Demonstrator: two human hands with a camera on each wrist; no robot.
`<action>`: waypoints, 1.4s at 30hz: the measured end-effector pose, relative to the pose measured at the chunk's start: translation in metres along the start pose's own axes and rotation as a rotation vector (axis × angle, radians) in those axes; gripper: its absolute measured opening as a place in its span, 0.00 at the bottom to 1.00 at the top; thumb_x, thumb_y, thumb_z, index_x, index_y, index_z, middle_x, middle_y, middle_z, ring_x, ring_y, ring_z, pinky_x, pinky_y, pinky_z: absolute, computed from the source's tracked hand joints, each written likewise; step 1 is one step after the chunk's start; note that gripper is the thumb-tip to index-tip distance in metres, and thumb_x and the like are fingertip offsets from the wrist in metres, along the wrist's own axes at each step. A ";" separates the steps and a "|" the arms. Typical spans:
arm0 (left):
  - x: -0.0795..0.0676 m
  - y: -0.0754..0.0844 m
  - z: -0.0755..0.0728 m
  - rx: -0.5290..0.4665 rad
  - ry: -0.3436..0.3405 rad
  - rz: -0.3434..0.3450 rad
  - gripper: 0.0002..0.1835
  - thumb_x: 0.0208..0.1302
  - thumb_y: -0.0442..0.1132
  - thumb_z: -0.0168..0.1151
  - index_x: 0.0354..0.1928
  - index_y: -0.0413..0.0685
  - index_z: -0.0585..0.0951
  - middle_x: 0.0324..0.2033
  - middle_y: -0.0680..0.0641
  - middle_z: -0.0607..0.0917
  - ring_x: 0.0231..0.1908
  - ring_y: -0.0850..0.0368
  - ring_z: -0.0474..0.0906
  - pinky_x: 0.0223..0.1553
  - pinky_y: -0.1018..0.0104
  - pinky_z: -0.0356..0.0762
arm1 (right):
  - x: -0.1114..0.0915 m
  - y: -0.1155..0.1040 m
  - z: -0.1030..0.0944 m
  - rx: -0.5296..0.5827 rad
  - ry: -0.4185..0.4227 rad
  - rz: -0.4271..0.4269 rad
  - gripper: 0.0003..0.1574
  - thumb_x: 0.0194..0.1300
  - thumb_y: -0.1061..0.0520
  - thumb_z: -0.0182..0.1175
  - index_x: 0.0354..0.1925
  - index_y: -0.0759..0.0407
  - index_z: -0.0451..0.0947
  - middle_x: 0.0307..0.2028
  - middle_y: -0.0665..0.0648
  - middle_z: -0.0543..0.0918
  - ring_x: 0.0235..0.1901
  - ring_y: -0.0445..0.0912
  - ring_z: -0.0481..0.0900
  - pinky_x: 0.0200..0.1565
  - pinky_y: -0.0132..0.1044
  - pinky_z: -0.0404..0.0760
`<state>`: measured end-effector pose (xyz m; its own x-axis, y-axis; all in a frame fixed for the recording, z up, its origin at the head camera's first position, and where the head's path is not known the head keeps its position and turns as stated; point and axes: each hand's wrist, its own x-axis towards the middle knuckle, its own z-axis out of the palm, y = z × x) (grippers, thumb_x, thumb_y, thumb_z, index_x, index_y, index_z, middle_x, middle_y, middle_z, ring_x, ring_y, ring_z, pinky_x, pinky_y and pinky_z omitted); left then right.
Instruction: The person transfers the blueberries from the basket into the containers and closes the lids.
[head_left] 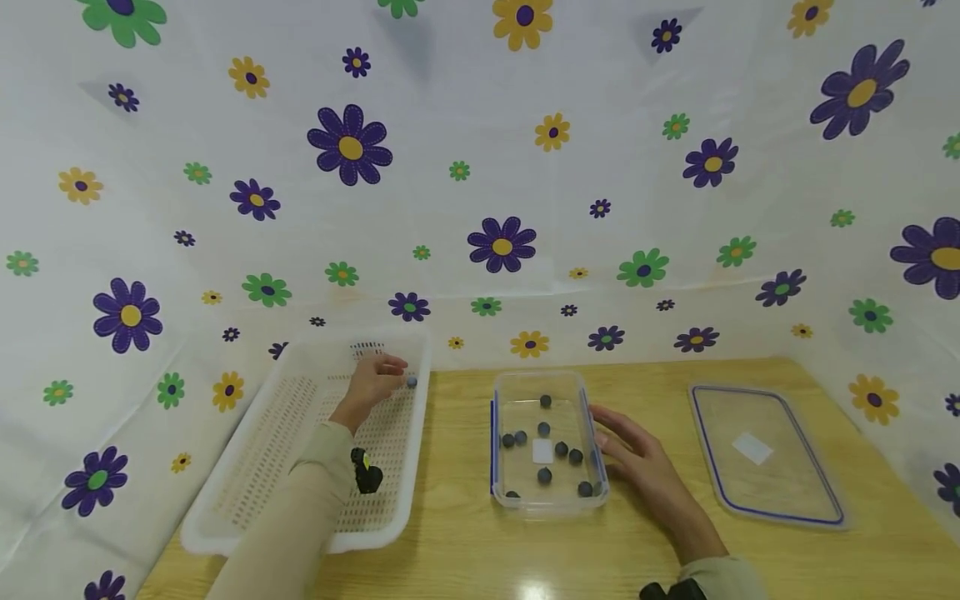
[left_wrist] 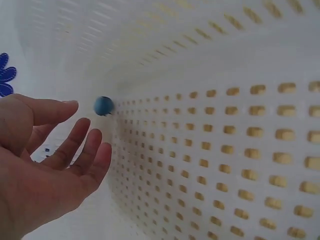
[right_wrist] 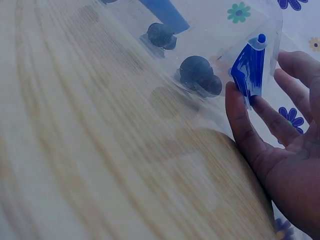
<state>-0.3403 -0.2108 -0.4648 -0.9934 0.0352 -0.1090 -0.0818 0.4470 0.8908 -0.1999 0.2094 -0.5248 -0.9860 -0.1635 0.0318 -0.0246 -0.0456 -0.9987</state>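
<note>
Inside the white slotted basket [head_left: 197,533], my left hand [head_left: 371,385] reaches toward the far right corner with its fingers loosely bent. A single blueberry [left_wrist: 103,105] lies in that corner, just beyond the fingertips, and nothing is between thumb and fingers. My right hand [head_left: 647,475] rests against the right side of a clear plastic container [head_left: 517,467]. In the right wrist view its thumb and fingers spread around a blue latch [right_wrist: 251,67] on the container's side. Several blueberries [head_left: 544,476] are scattered over the container's bottom.
A clear lid [head_left: 787,467] with a blue seal lies flat on the wooden table [head_left: 465,533], right of the container. Behind the table hangs a white flowered sheet [head_left: 435,200]. The basket's raised walls surround the left hand.
</note>
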 end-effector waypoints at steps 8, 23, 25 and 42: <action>0.006 -0.010 0.005 0.018 -0.063 0.013 0.18 0.68 0.26 0.59 0.59 0.31 0.79 0.57 0.29 0.79 0.54 0.41 0.77 0.52 0.49 0.77 | 0.002 -0.001 0.001 -0.016 0.020 0.021 0.32 0.78 0.50 0.57 0.75 0.53 0.66 0.76 0.59 0.63 0.64 0.55 0.75 0.53 0.47 0.84; 0.013 -0.010 0.009 0.118 0.016 -0.012 0.15 0.67 0.30 0.63 0.53 0.31 0.82 0.50 0.34 0.83 0.48 0.40 0.80 0.49 0.49 0.80 | 0.001 -0.002 0.002 0.001 0.007 0.002 0.32 0.79 0.52 0.55 0.75 0.58 0.64 0.76 0.62 0.62 0.62 0.54 0.77 0.52 0.46 0.84; 0.013 -0.006 0.004 0.048 0.024 -0.025 0.16 0.69 0.30 0.61 0.56 0.29 0.80 0.50 0.34 0.82 0.48 0.39 0.80 0.51 0.48 0.81 | 0.001 -0.002 0.001 0.003 0.000 -0.004 0.32 0.80 0.53 0.55 0.76 0.58 0.64 0.76 0.62 0.62 0.63 0.54 0.77 0.52 0.46 0.84; -0.030 0.074 -0.010 -0.194 0.129 0.173 0.17 0.72 0.32 0.62 0.59 0.33 0.79 0.51 0.37 0.82 0.46 0.51 0.84 0.55 0.59 0.80 | 0.002 0.000 0.002 -0.013 0.006 0.007 0.33 0.79 0.51 0.56 0.76 0.57 0.64 0.76 0.62 0.62 0.59 0.48 0.79 0.51 0.46 0.85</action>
<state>-0.3169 -0.1874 -0.3910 -0.9949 -0.0239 0.0979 0.0882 0.2647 0.9603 -0.2011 0.2072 -0.5243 -0.9872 -0.1574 0.0247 -0.0200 -0.0316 -0.9993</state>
